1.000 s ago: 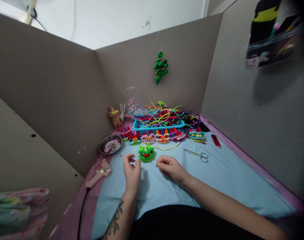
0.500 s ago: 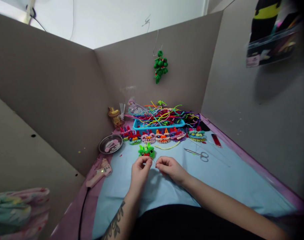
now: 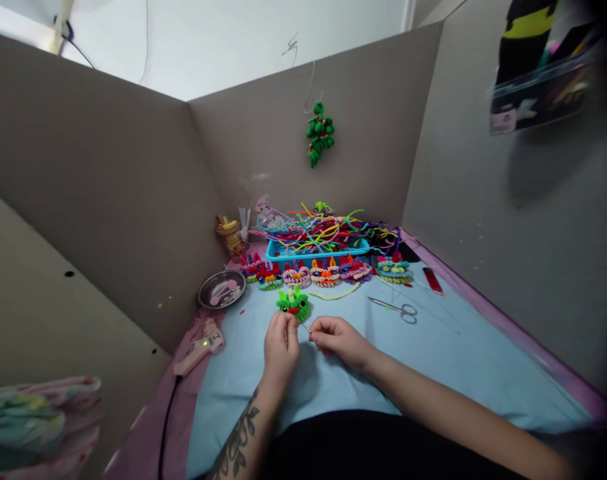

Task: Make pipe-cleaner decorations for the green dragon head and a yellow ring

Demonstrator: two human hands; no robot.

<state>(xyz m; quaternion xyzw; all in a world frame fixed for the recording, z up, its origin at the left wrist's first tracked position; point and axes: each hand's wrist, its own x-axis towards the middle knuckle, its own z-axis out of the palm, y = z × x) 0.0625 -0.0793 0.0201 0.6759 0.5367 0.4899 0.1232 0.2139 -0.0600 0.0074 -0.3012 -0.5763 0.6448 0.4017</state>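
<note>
My left hand (image 3: 281, 347) is closed in a pinch, fingertips pressed together on one end of a thin pale wire-like strand (image 3: 306, 328). Opposite it, my right hand (image 3: 340, 340) pinches the strand's other end, so a short bit shows between them. Its exact kind is too small to tell. Just beyond my left fingertips sits a bright green fuzzy dragon-like head (image 3: 294, 305) with dark eyes and a red mouth. Behind it lies a loose yellow-green pipe cleaner (image 3: 336, 295).
Colourful fuzzy heads (image 3: 326, 272) line up before a blue basket (image 3: 317, 256) of pipe cleaners. Scissors (image 3: 400, 309) lie at right. On the left are a metal bowl (image 3: 203, 301) and a corded pink glue gun (image 3: 198, 355). Grey panels (image 3: 293, 133) enclose the table.
My left hand has turned slightly, its fingers now pointing more upward and its pinch a bit farther from the right hand. The right hand has barely moved.
</note>
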